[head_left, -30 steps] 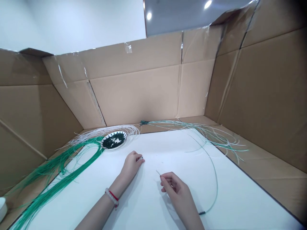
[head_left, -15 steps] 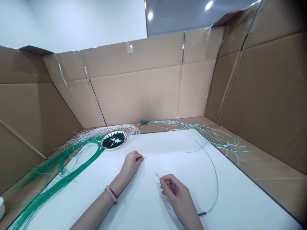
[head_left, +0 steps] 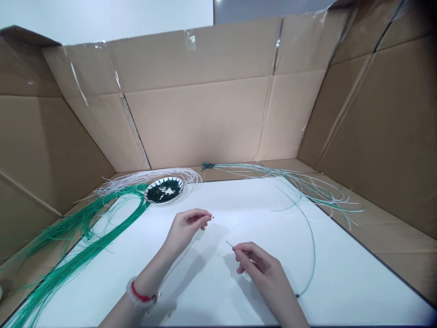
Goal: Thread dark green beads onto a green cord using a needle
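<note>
My left hand (head_left: 190, 226), raised over the white board, is pinched with a tiny dark bead (head_left: 213, 217) at its fingertips. Lower and to the right, my right hand (head_left: 256, 263) has thumb and fingers closed on a thin pale green cord (head_left: 313, 255); its short straight end points up toward the bead, apart from it. The cord curves across the board on the right. A dark bit of the beads threaded on it (head_left: 297, 296) shows beside my right forearm, which hides the rest.
A striped-rim plate (head_left: 182, 182) of dark green beads stands at the back left. Around it lie bundles of green strands (head_left: 102, 248) and white strands (head_left: 160, 174). Beaded cords (head_left: 246, 167) lie along the back right. Cardboard walls (head_left: 198, 123) enclose the white board (head_left: 341, 273).
My left hand has picked the bead off the board and lifted it. My right hand still holds the cord end, slightly further right in view. The camera view has tilted down.
</note>
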`<state>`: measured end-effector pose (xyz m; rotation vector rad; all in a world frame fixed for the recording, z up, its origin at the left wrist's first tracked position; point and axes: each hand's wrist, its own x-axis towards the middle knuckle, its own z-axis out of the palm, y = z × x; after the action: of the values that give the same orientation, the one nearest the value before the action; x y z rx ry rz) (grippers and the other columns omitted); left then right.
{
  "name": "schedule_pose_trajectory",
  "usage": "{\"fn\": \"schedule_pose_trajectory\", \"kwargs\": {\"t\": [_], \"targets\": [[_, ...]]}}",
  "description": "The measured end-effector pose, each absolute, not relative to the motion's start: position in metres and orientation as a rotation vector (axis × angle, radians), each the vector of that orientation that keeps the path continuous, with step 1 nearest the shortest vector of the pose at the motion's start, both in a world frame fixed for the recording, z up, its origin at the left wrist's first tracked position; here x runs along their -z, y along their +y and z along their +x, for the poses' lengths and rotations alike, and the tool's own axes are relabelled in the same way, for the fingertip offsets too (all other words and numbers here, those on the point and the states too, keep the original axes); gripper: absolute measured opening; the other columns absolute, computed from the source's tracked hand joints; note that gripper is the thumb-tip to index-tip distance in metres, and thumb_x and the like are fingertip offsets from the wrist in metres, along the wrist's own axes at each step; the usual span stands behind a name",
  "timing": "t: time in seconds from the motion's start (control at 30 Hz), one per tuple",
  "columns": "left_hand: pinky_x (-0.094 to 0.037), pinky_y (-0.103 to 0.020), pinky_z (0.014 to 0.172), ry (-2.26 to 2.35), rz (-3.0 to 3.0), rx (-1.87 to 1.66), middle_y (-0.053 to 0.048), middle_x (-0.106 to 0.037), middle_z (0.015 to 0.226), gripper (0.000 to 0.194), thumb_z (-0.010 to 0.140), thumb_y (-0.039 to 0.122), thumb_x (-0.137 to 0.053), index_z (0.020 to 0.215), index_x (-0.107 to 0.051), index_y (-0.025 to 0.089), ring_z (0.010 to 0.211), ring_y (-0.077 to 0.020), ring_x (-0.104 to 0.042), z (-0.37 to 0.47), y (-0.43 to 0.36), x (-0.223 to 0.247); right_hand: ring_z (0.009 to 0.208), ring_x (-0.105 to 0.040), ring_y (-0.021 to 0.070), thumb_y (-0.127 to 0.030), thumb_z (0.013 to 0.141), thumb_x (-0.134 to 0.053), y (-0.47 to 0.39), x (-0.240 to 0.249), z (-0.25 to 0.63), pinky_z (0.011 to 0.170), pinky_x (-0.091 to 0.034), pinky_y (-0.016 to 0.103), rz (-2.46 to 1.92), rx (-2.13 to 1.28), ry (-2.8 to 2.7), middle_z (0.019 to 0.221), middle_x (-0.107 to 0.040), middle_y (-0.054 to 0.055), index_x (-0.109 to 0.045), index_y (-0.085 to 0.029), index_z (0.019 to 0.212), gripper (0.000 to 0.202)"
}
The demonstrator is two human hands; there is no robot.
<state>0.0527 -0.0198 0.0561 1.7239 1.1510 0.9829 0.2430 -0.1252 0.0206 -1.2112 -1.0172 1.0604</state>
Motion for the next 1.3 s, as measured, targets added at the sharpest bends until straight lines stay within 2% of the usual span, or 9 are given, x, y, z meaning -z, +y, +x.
{"fn": "schedule_pose_trajectory", "kwargs": {"t": [0.1,0.23,0.37,0.57,0.63,0.8,1.07,1.3], "targets": [[-0.059,-0.03,0.069,1.085,1.525,-1.065,-0.004,-0.079,0.084,0.013,0.083,0.03,-0.076,0.086,-0.081,0.018,0.068,-0.0168,-0.067,0.044,-0.055,-0.074,0.058,-0.057,0.0143,-0.043,0.082,-0.077,-0.13,-0.046,0.23,0.063,-0.053,0.025,-1.158,-1.066,-1.035,0.074,-0.068,0.0,-0.077,-0.023,0.075,0.021],[-0.057,-0.026,0.064,1.027,1.313,-1.143,-0.003,-0.079,0.08,0.009,0.078,0.029,-0.08,0.082,-0.083,0.021,0.063,-0.0133,-0.065,0.026,-0.084,-0.075,0.057,-0.051,0.0133,-0.032,0.083,-0.075,-0.135,-0.072,0.207,0.056,-0.046,0.025,-1.079,-1.028,-1.104,0.069,-0.063,-0.002,-0.081,-0.026,0.076,0.011],[-0.056,-0.021,0.063,0.957,1.176,-1.183,0.0,-0.078,0.076,0.007,0.076,0.028,-0.087,0.081,-0.083,0.024,0.063,-0.0114,-0.066,0.008,-0.098,-0.07,0.064,-0.056,0.0169,-0.029,0.086,-0.072,-0.138,-0.078,0.186,0.058,-0.043,0.029,-1.09,-0.985,-1.213,0.071,-0.067,0.002,-0.084,-0.026,0.083,0.012],[-0.054,-0.013,0.061,0.822,0.996,-1.323,0.003,-0.075,0.072,0.013,0.07,0.03,-0.094,0.074,-0.083,0.024,0.061,-0.007,-0.066,-0.004,-0.113,-0.072,0.062,-0.054,0.016,-0.024,0.082,-0.075,-0.141,-0.083,0.158,0.056,-0.045,0.027,-1.122,-0.971,-1.172,0.069,-0.064,0.001,-0.079,-0.027,0.073,0.009],[-0.055,-0.012,0.061,0.753,0.988,-1.333,0.003,-0.077,0.074,0.011,0.072,0.029,-0.093,0.076,-0.083,0.025,0.062,-0.0071,-0.067,-0.006,-0.115,-0.07,0.062,-0.057,0.0161,-0.023,0.08,-0.074,-0.143,-0.088,0.149,0.057,-0.048,0.026,-1.107,-0.986,-1.132,0.069,-0.063,0.0,-0.074,-0.026,0.068,0.012],[-0.057,-0.014,0.062,0.62,0.924,-1.288,0.002,-0.077,0.075,0.009,0.074,0.026,-0.092,0.078,-0.083,0.026,0.065,-0.0084,-0.069,-0.01,-0.119,-0.065,0.073,-0.069,0.0182,-0.017,0.074,-0.07,-0.15,-0.095,0.13,0.066,-0.058,0.026,-1.084,-1.02,-1.04,0.079,-0.073,0.002,-0.067,-0.026,0.064,0.014],[-0.056,-0.014,0.057,0.652,0.779,-1.318,0.003,-0.075,0.067,0.017,0.065,0.031,-0.097,0.069,-0.082,0.023,0.06,-0.0084,-0.067,-0.007,-0.126,-0.072,0.07,-0.07,0.0159,-0.015,0.07,-0.068,-0.156,-0.101,0.115,0.065,-0.06,0.022,-1.163,-0.999,-0.97,0.075,-0.073,0.0,-0.063,-0.026,0.06,0.015],[-0.056,-0.013,0.064,0.587,0.928,-1.326,0.003,-0.076,0.072,0.009,0.073,0.026,-0.093,0.075,-0.084,0.028,0.07,-0.0095,-0.069,-0.017,-0.121,-0.063,0.071,-0.072,0.021,-0.019,0.071,-0.068,-0.153,-0.099,0.115,0.064,-0.062,0.028,-1.187,-0.952,-1.056,0.073,-0.072,0.005,-0.063,-0.026,0.06,0.014]]}}
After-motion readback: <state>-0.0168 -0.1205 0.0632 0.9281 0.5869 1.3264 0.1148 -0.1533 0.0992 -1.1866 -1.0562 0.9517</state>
